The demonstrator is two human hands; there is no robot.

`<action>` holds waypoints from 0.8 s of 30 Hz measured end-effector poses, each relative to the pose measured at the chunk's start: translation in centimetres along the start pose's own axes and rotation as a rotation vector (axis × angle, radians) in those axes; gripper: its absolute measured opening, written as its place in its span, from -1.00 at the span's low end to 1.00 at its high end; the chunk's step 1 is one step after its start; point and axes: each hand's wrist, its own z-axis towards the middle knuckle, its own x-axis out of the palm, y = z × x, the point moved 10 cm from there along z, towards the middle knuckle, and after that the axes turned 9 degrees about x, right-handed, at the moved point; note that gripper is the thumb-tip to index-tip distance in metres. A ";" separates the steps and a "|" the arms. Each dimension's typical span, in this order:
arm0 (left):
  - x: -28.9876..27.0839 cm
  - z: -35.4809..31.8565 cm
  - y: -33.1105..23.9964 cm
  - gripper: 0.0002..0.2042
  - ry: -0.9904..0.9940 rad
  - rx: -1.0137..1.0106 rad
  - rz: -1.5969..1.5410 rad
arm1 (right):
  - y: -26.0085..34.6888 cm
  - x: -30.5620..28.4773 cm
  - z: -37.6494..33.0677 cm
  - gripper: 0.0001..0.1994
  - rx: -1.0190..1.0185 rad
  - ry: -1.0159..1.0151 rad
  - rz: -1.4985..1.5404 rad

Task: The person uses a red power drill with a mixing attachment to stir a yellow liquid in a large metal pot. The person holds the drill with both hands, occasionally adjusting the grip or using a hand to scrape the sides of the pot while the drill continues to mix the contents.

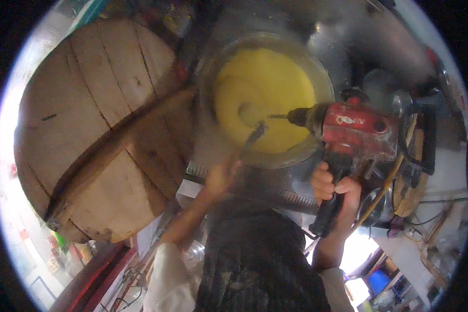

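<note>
My right hand (340, 190) is wrapped round the black grip of a red electric drill (359, 127). The drill points left, and its thin dark bit reaches out over a large round metal pot (322, 78). Thick-looking yellow liquid (275, 67) fills much of the pot, with a round greyish spot left of the bit. At the pot's near left side my left hand (223, 177) is closed on a short dark tool with a wider end (256, 134). That end lies close under the drill bit; its exact kind is unclear. Some of my left fingers are blurred.
A large round wooden lid (99, 73) with a long wooden bar across it fills the left side. Metal vessels and a yellow-brown cord (390, 179) lie to the right of the drill. A slotted metal edge (291, 197) runs before the pot.
</note>
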 end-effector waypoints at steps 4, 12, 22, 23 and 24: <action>-3.8 -0.3 2.8 -0.65 -0.102 -0.129 -0.550 | 0.0 -0.3 -0.4 -0.53 0.002 0.036 -0.043; -2.5 -0.2 11.0 -0.67 -0.020 -0.145 0.179 | 0.1 -0.7 -1.1 -0.54 -0.059 0.035 -0.198; -5.2 0.1 7.7 -0.75 -0.142 -0.255 -0.275 | -0.8 -1.2 -2.0 -0.55 -0.038 0.023 -0.139; -5.4 0.1 7.5 -0.73 -0.156 -0.247 -0.330 | -0.8 -1.3 -2.1 -0.55 -0.036 0.020 -0.139; -5.5 0.1 7.3 -0.72 -0.170 -0.239 -0.385 | -0.8 -1.4 -2.3 -0.55 -0.041 0.011 -0.139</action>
